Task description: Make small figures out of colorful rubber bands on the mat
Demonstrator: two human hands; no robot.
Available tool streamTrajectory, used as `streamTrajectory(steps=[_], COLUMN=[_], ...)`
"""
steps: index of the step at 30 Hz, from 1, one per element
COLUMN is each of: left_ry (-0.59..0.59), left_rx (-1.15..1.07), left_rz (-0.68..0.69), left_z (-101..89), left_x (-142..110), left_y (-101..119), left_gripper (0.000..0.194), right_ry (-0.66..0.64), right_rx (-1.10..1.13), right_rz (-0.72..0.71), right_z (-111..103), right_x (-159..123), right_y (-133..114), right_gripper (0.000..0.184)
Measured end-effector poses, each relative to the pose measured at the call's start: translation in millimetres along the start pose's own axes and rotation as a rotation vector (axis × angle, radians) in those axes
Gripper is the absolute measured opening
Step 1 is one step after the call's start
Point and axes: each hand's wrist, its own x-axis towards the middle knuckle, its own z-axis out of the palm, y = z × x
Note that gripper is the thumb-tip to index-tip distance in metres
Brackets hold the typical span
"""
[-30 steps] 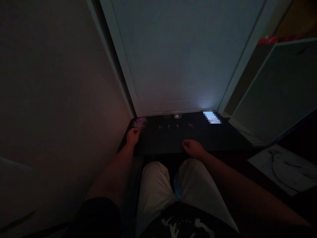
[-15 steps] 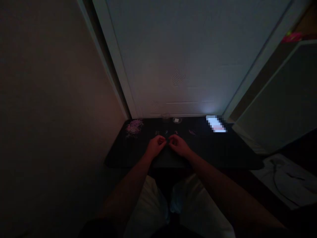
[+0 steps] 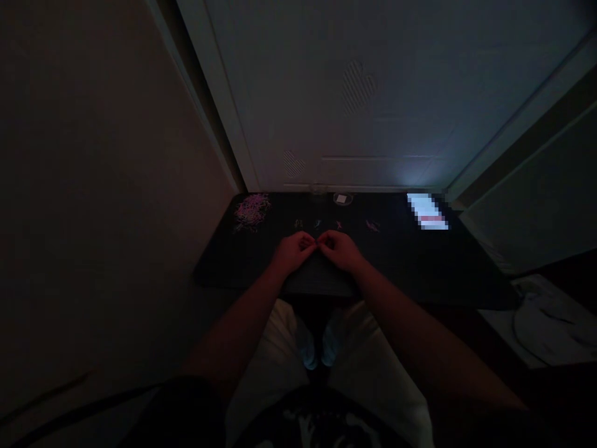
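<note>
My left hand and my right hand meet over the front of a dark table, fingertips pinched together. Whatever lies between them is too small and dark to make out. Just beyond the fingers, small groups of thin loops sit in a row: a dull group, a bluish group, a pink group and a purplish group. A tangled pile of pink and purple loops lies at the table's far left.
At the back edge stand a clear round container and a round dish with a white square. A glowing, pixelated screen lies at the back right. A white panel with heart reliefs rises behind the table.
My view has tilted down, so the table sits higher in the picture. Both hands have come closer, and their fingertips now touch where a small gap was.
</note>
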Motion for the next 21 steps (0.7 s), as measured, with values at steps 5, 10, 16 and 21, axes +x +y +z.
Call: streamTrajectory(steps=[5,10,16,21], left_ry=[0.002,0.003,-0.047,-0.041], left_rx=[-0.004,-0.012,-0.011,0.015], left_rz=[-0.032,-0.003,0.014,0.021], left_z=[-0.2,-0.3,-0.5,-1.9], left_x=[-0.4,-1.3,-0.1,0.1], left_y=[1.1,1.5,0.6,1.9], left_gripper=[0.018,0.018,0.020,0.018], right_ry=[0.031,0.041,0.053,0.036], right_rx=[-0.012,0.002,-0.023,-0.025], right_rz=[0.006,0.005,-0.009,-0.004], right_z=[0.6,0.8,1.1,1.0], right_x=[-0.5,-1.2,-1.5,-1.8], right_y=[1.1,0.1,-0.2,1.2], right_gripper=[0.013,0.014,0.014,0.015])
